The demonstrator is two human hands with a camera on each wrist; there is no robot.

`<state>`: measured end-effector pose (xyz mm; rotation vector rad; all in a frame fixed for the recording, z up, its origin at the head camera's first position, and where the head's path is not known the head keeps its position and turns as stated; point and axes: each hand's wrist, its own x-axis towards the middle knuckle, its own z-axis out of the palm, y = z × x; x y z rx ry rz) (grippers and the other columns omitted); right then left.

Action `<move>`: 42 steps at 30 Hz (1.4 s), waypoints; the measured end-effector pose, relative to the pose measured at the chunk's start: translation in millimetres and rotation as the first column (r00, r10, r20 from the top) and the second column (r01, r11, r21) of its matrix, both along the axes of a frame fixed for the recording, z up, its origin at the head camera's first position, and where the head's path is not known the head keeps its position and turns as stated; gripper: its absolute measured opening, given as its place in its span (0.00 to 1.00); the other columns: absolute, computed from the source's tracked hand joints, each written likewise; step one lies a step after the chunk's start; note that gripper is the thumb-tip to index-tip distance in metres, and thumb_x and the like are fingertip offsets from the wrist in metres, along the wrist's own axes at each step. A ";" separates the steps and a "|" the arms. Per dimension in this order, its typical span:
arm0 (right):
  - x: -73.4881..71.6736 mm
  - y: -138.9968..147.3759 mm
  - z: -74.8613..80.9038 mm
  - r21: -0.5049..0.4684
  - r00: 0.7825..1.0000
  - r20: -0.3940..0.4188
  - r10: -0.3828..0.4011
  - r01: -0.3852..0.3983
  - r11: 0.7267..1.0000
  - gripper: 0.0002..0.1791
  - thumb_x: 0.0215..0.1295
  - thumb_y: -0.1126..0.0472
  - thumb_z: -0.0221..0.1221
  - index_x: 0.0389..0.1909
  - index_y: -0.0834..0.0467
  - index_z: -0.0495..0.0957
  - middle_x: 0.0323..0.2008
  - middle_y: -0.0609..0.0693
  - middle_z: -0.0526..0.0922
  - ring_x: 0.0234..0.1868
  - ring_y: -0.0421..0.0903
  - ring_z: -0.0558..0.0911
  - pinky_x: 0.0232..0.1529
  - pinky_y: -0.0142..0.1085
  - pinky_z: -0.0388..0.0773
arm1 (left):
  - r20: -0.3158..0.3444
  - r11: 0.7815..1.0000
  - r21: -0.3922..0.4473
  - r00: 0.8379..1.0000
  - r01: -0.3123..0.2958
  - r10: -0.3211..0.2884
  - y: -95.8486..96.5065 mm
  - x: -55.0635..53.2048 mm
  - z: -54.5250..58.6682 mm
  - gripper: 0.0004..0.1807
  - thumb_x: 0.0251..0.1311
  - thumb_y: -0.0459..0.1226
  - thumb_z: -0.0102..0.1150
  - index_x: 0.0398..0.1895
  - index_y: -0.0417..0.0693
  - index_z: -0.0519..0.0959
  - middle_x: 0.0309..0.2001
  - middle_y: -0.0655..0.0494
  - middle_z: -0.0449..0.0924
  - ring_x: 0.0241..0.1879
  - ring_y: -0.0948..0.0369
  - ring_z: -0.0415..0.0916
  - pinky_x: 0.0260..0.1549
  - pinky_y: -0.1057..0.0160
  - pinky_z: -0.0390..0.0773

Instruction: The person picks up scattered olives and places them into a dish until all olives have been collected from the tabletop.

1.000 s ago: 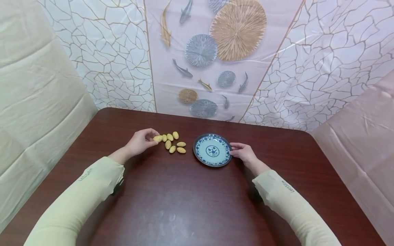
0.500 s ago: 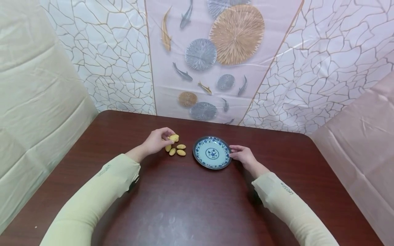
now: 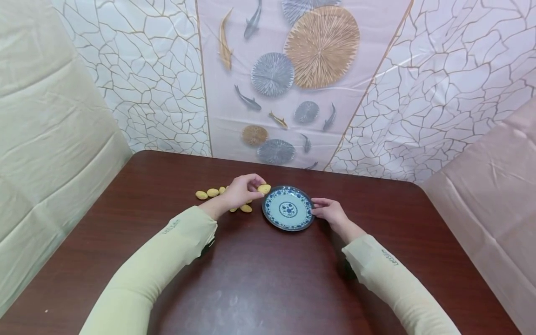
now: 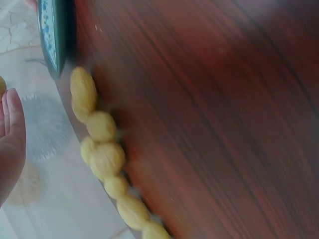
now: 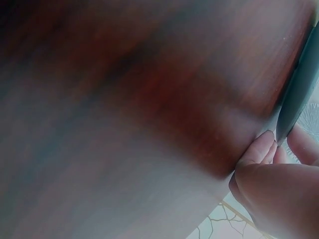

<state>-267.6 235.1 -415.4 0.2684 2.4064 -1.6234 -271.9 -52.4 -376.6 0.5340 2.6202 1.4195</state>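
Observation:
My left hand [image 3: 242,190] pinches a small yellow potato [image 3: 264,189] between thumb and fingers, at the left rim of a blue-and-white patterned plate [image 3: 289,209]. Only a sliver of that potato shows in the left wrist view, beside the fingers [image 4: 15,117]. On the plate's right side my right hand [image 3: 332,213] pinches the rim, which the right wrist view shows as a dark plate edge [image 5: 299,89] between the digits. Several more small potatoes [image 4: 107,158] lie on the table to the left of the plate, partly hidden behind my left hand in the head view.
The dark brown wooden table [image 3: 251,279] ends at a patterned backdrop [image 3: 234,125] behind the plate. Pale cloth hangings [image 3: 54,139] stand along both sides. Single potatoes [image 3: 201,195] lie at the left end of the group.
My left hand has moved right from the potatoes toward the plate, taking one potato along and uncovering those behind it. The right hand stays at the plate rim.

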 end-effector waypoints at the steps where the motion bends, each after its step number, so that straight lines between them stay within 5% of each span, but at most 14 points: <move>1: -0.3 0.2 0.0 0.000 1.000 -0.002 0.003 -0.003 1.000 0.26 0.59 0.72 0.58 0.60 0.67 0.69 0.48 0.61 0.78 0.33 0.34 0.76 0.39 0.26 0.78 | 0.003 1.000 0.001 1.000 0.005 -0.005 3.7 -0.1 0.5 0.16 0.56 0.35 0.63 0.48 0.44 0.76 0.45 0.48 0.78 0.41 0.57 0.75 0.42 0.64 0.76; 8: -0.4 0.9 -0.4 0.002 1.000 -0.004 0.001 -0.001 1.000 0.26 0.59 0.72 0.58 0.60 0.67 0.69 0.49 0.62 0.78 0.33 0.34 0.76 0.37 0.25 0.77 | 0.005 0.998 0.016 0.999 0.054 -0.054 24.7 -0.3 1.4 0.16 0.56 0.34 0.62 0.48 0.43 0.76 0.45 0.48 0.78 0.41 0.57 0.74 0.44 0.64 0.76; 24: 0.1 0.6 -0.2 0.019 1.000 0.013 -0.008 0.007 1.000 0.26 0.60 0.71 0.58 0.61 0.65 0.69 0.51 0.62 0.77 0.35 0.36 0.77 0.42 0.28 0.78 | 0.010 0.995 0.003 0.995 0.103 -0.103 62.5 1.5 -15.3 0.13 0.55 0.32 0.64 0.44 0.42 0.77 0.43 0.48 0.79 0.38 0.58 0.75 0.40 0.67 0.75; 42: 0.3 -1.9 -2.2 0.024 1.000 -0.009 -0.018 0.018 1.000 0.25 0.59 0.72 0.58 0.60 0.66 0.70 0.49 0.62 0.78 0.33 0.34 0.76 0.37 0.26 0.77 | -0.056 0.978 -0.096 0.980 0.187 -0.193 76.8 7.7 -38.3 0.08 0.55 0.29 0.61 0.40 0.41 0.78 0.40 0.47 0.81 0.38 0.59 0.76 0.41 0.68 0.75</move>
